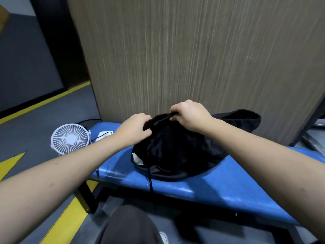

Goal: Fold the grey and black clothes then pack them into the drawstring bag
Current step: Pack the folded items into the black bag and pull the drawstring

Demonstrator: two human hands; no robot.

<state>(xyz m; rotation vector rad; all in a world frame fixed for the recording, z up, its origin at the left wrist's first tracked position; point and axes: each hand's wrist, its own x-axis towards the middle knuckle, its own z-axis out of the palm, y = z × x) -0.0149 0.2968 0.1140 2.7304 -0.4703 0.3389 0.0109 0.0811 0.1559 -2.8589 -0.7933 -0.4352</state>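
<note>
Gripping the mouth of the black drawstring bag [168, 152] on the blue bench [202, 187], the left hand [134, 128] and right hand [189, 114] are pinching its rim; uneven pulling risks snagging the dangling cord [149, 178] or spilling the contents.

— What is that bench [193, 187] looking like?
— Its blue padded cover is shining, smooth and glossy like vinyl.
— And the drawstring bag [168, 152]?
— Black cloth, showing matt, faintly sheened folds. The white fan [70, 139] is looking like plastic; the panel [193, 59] is showing streaky wood grain.
</note>
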